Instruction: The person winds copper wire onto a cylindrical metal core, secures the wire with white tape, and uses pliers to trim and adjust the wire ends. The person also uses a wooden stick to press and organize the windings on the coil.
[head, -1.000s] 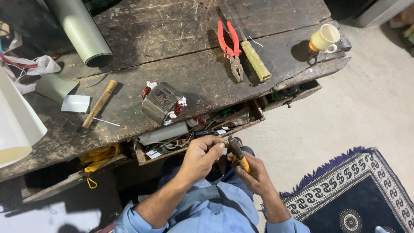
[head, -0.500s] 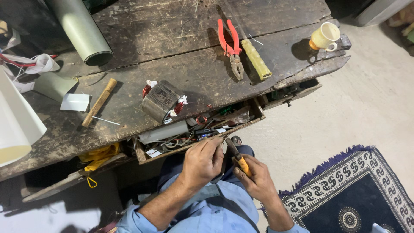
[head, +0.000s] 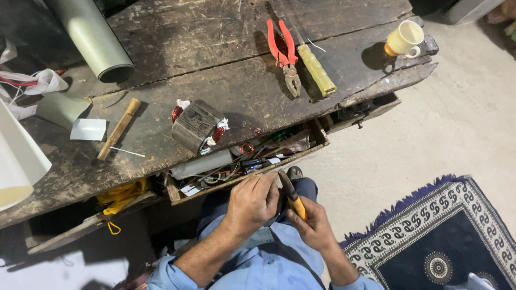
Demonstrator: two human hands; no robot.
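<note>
Red-handled pliers [head: 283, 53], yellowish cup [head: 404, 38], navy-and-white patterned rug [head: 441, 236], possibly orange-handled tool [head: 293, 197].

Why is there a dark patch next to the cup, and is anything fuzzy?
In the head view, light from the right casts the cup shadow leftward on the workbench; the pliers look sharp, the hands slightly soft, and the bottom-left floor is dim.

My feed is sharp and evenly lit from overhead. The dark worn wooden surface [head: 215, 70] shows a soft shadow left of the cream ceramic cup [head: 404, 38] at its right edge. Beneath its front edge, deep shade. Corners bend slightly.
</note>
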